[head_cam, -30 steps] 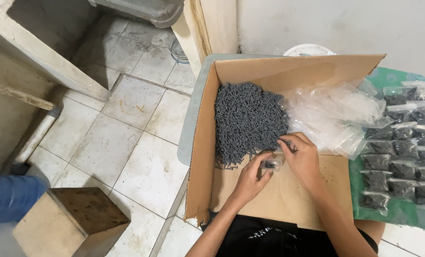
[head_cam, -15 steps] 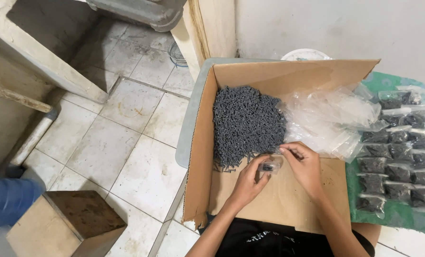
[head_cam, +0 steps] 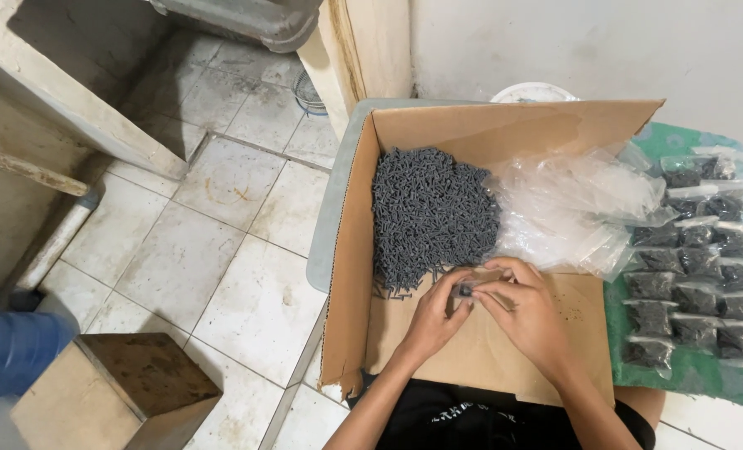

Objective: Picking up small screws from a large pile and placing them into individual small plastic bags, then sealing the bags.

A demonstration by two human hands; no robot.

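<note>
Both hands meet over near edge of screw pile (head_cam: 431, 215) in cardboard box (head_cam: 480, 350): left hand (head_cam: 431, 313) pinches small clear bag (head_cam: 466, 289), right hand (head_cam: 521, 308) fingertips pinched at its mouth. Risk: loose grip lets bag tip, spilling screws.

This looks like a back room of a home used for small packing work. The floor (head_cam: 221, 250) has worn white tiles (some stained), with a concrete ledge (head_cam: 80, 92) at the top left corner. A cardboard box (head_cam: 480, 350) holds a pile of dark screws (head_cam: 430, 212), with filled little bags (head_cam: 696, 267) in rows on a green mat (head_cam: 705, 379).
</note>
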